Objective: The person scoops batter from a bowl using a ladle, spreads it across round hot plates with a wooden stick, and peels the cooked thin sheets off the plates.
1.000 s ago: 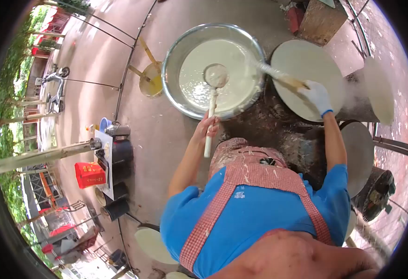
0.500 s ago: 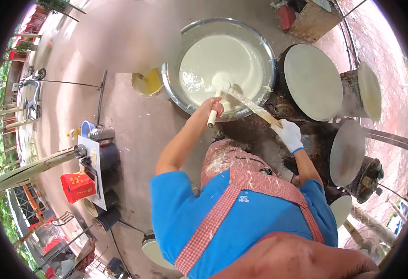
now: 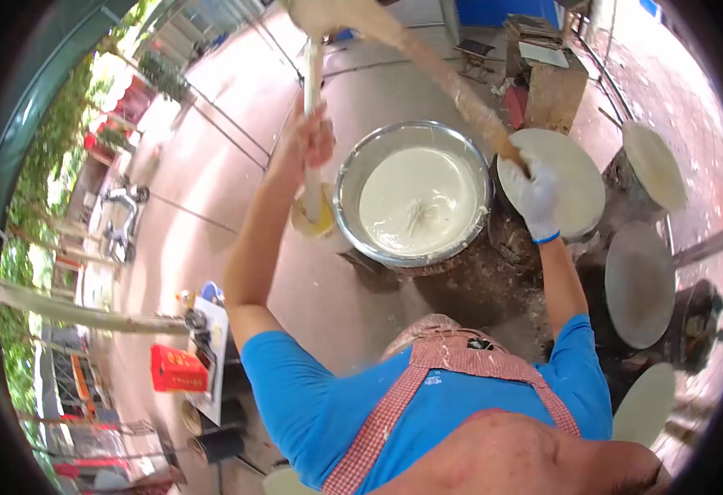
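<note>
Head view: what is the left hand [image 3: 310,142] doing?

It is holding a ladle [image 3: 313,78]. The bare fingers are curling tight around the pale handle, so the grip is looking narrow.

And the right hand [image 3: 534,200]?

It is wearing a white glove with a blue edge, and it is holding a long wooden stick [image 3: 460,99]. The glove is closing around the brown end.

Where are they, if the big metal basin [image 3: 341,198] is the middle of a clock?

The left hand is staying up at 10 o'clock, and the right hand is sitting at 3 o'clock. The stick is slanting up to 11 o'clock. Its far end and the top of the ladle are overlapping at the edge of the view, so I am not telling if they are touching.

What is the basin holding?

It is holding thick white stuff [image 3: 415,177]. 1 little ripply mark is showing on top.

What else is showing around it?

A yellow-bottomed bowl [image 3: 318,216] is sitting near 9 o'clock, partly hiding behind the handle. A big round pan [image 3: 572,177] is lying at 3 o'clock, behind the glove. A gray round plate [image 3: 640,285] is leaning at 4 o'clock. Far off at 8 o'clock, a red bag [image 3: 178,369] is standing beside a white board [image 3: 213,338].
</note>
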### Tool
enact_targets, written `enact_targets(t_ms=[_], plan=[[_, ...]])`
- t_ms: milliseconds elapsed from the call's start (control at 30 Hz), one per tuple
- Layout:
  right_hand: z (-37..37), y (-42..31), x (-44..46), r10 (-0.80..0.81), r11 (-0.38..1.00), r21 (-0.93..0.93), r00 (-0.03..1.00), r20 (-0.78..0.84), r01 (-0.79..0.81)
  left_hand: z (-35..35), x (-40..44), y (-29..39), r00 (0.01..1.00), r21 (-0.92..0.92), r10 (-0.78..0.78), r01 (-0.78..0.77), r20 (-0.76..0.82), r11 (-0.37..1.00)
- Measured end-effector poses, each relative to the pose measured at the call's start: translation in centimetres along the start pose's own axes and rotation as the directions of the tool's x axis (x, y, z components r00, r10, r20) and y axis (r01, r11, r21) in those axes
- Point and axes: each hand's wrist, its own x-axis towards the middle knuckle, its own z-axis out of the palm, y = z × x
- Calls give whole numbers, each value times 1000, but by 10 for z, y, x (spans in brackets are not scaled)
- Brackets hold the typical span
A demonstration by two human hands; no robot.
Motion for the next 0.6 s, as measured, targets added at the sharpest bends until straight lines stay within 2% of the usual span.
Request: enact_targets(t_ms=[33,67,100,133,167,200,233,267,300,367,400,467,500,533,567,600], plan=[[8,14,-19,11,996,90,999,49,-15,-20,13,-28,996,17,-44,46,-81,999],[11,16,-36,248,960,75,945,212,-269,-27,5,-49,979,-26,-201,200,-26,979],[13,16,-62,482,850,22,794,370,-526,-34,-10,-77,925,-56,-379,380,25,923],[12,18,-86,696,598,3,521,493,-801,-47,-9,-108,815,-306,-530,580,236,755],[13,39,-116,672,692,-80,600,434,-717,-55,-7,-130,664,-474,-594,744,454,471],[1,41,-131,662,739,-210,634,400,-640,-50,-8,-137,556,-581,-648,787,520,208],[-16,41,-140,645,764,-345,668,372,-546,-43,-7,-143,451,-651,-668,756,592,-67],[-30,43,-149,611,785,-372,719,331,-495,-41,-11,-150,450,-594,-673,804,587,19],[-47,25,-147,670,736,-372,683,290,-565,-39,-10,-149,411,-549,-683,836,603,19],[-72,2,-147,638,765,-274,744,198,-583,-34,-19,-151,529,-355,-518,844,672,401],[-77,-10,-148,671,740,-209,718,185,-639,-21,-25,-159,479,-316,-524,872,704,373],[-87,-27,-157,751,655,-94,632,191,-750,16,-37,-176,555,-380,-616,832,560,403],[-93,-23,-171,793,592,-42,572,211,-805,25,-37,-197,479,-401,-607,875,634,272],[-101,-23,-186,813,573,-140,538,221,-808,41,-42,-206,410,-340,-595,911,691,233],[-115,-18,-210,836,543,-235,496,235,-806,63,-50,-211,300,-371,-558,929,773,-14],[-124,2,-258,773,624,-365,613,163,-691,77,-57,-220,262,-400,-592,910,762,-113]])
